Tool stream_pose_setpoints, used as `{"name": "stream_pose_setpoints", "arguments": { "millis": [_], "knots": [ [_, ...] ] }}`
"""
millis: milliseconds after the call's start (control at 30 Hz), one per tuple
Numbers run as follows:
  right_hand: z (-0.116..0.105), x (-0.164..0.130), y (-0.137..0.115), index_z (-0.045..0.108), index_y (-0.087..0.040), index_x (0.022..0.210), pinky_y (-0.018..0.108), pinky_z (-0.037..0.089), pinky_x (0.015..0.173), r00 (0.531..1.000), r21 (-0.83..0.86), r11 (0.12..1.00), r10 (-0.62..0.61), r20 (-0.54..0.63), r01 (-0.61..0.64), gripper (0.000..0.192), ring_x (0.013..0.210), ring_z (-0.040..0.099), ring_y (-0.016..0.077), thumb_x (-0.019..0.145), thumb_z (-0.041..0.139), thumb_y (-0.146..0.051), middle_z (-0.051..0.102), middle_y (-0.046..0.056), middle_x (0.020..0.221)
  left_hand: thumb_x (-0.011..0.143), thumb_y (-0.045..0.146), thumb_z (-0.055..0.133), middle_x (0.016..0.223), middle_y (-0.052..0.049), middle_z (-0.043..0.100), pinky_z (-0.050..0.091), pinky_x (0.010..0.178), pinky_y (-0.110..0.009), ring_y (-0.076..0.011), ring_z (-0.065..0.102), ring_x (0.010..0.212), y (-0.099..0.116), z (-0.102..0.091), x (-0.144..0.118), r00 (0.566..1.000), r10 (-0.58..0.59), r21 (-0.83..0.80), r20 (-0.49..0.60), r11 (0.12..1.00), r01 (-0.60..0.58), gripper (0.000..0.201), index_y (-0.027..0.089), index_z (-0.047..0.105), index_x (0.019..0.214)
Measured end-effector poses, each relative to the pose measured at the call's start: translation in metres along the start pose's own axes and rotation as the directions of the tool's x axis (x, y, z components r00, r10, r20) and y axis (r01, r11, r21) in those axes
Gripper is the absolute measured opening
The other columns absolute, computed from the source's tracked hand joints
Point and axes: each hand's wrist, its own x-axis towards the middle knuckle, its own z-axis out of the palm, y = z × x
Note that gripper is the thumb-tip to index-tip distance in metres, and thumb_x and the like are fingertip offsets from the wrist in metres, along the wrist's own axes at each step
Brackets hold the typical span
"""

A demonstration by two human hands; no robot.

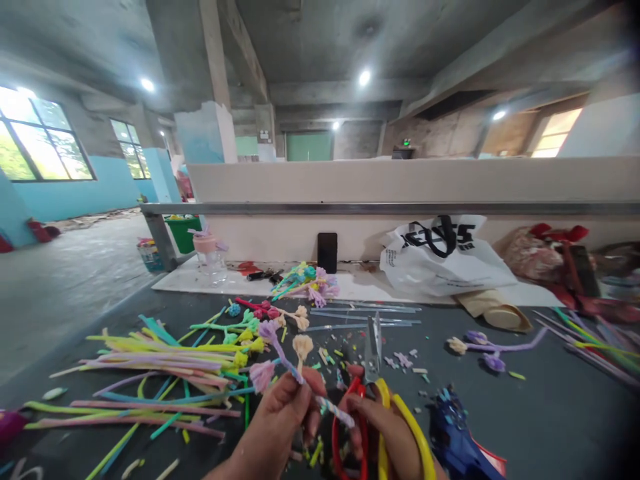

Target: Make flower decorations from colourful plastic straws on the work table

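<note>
- Left hand (283, 413): holding one three-blossom sprig (290, 368)
- Right hand (400, 433): gripping one pair of scissors (371, 363)
- Bench (550, 407): one three-blossom spray (505, 347) at right, one phone (327, 252)

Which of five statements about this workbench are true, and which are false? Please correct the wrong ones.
1. The left hand holds a stem with fluffy flowers. True.
2. The scissors are closed around that stem. False: their blades point away, toward the back of the table.
3. The right hand holds the scissors by their red and yellow handles. True.
4. The dark phone lies flat. False: the phone stands upright.
5. The white bag is left of the phone in the picture. False: the bag is to its right.
</note>
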Motion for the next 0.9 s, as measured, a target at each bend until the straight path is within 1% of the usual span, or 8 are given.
{"name": "stream_pose_setpoints", "arguments": {
  "millis": [167,267,333,400,567,700,800,900],
  "knots": [
    [-0.001,-0.002,-0.001,0.057,-0.018,0.082,0.02,0.036,0.03,1.0,0.015,1.0,0.002,0.027,-0.003,0.032,0.028,0.043,0.0099,0.062,0.068,-0.04,0.048,-0.005,0.038,0.08,0.041,0.05,0.042,0.007,0.039,0.022,0.036,-0.016,-0.0039,0.033,0.035,-0.002,-0.003,0.005,0.997,0.043,-0.026,0.06,0.999,-0.042,0.025,0.017,0.053,0.075],
    [0.001,-0.004,-0.002,0.057,-0.018,0.08,0.021,0.035,0.03,1.0,0.02,1.0,0.016,0.018,-0.016,0.029,0.029,0.044,0.0102,0.064,0.066,-0.04,0.049,-0.005,0.039,0.08,0.04,0.05,0.05,0.005,0.047,0.024,0.034,-0.015,-0.0026,0.035,0.034,-0.003,-0.005,0.006,0.997,0.028,-0.037,0.069,0.999,-0.026,0.025,0.016,0.053,0.076],
    [0.002,-0.004,-0.004,0.056,-0.018,0.079,0.02,0.035,0.031,1.0,0.014,1.0,-0.005,0.003,0.005,0.028,0.03,0.044,0.0095,0.065,0.066,-0.039,0.051,-0.004,0.042,0.077,0.04,0.053,0.063,0.002,0.054,0.026,0.035,-0.015,-0.002,0.04,0.036,-0.005,-0.006,0.007,0.998,-0.004,-0.056,0.063,0.998,0.007,0.025,0.016,0.053,0.076],
    [0.004,-0.005,-0.005,0.056,-0.017,0.082,0.019,0.035,0.032,0.998,0.016,0.998,-0.068,-0.014,0.068,0.03,0.031,0.043,0.0081,0.063,0.068,-0.037,0.052,-0.004,0.045,0.075,0.041,0.057,0.068,0.002,0.055,0.026,0.034,-0.014,-0.0019,0.043,0.037,-0.008,-0.006,0.006,0.996,-0.052,-0.074,0.069,0.996,0.057,0.026,0.015,0.053,0.076],
    [0.006,-0.007,-0.007,0.053,-0.017,0.097,0.019,0.036,0.035,0.985,0.074,0.983,-0.171,0.016,0.169,0.041,0.035,0.044,0.008,0.065,0.07,-0.035,0.053,-0.004,0.051,0.072,0.043,0.059,0.06,0.002,0.055,0.022,0.028,-0.013,-0.0012,0.04,0.031,-0.016,-0.003,0.0,0.957,-0.215,-0.04,0.193,0.973,0.227,0.03,0.014,0.052,0.074],
    [0.007,-0.009,-0.004,0.046,-0.023,0.11,0.021,0.038,0.034,0.964,0.142,0.954,-0.266,-0.002,0.263,0.047,0.038,0.046,0.0102,0.07,0.065,-0.037,0.052,-0.005,0.054,0.074,0.043,0.056,0.057,0.002,0.055,0.018,0.026,-0.013,0.0001,0.036,0.027,-0.018,-0.002,-0.003,0.932,-0.269,0.02,0.241,0.962,0.272,0.03,0.013,0.053,0.074],
    [0.007,-0.011,-0.003,0.043,-0.024,0.112,0.023,0.042,0.038,0.941,0.102,0.936,-0.335,-0.034,0.337,0.053,0.042,0.048,0.0098,0.067,0.069,-0.031,0.053,-0.003,0.065,0.072,0.046,0.057,0.058,0.002,0.055,0.018,0.027,-0.013,-0.0001,0.037,0.028,-0.017,-0.002,-0.004,0.904,-0.323,0.078,0.278,0.946,0.314,0.033,0.013,0.052,0.074],
    [0.01,-0.014,-0.003,0.041,-0.025,0.113,0.024,0.042,0.041,0.933,0.063,0.931,-0.36,-0.009,0.36,0.057,0.046,0.051,0.0105,0.065,0.071,-0.028,0.053,-0.002,0.072,0.071,0.049,0.057,0.058,0.002,0.054,0.019,0.028,-0.013,0.0001,0.037,0.029,-0.016,-0.002,-0.005,0.895,-0.346,0.114,0.281,0.938,0.327,0.037,0.013,0.051,0.073]
  ]
}}
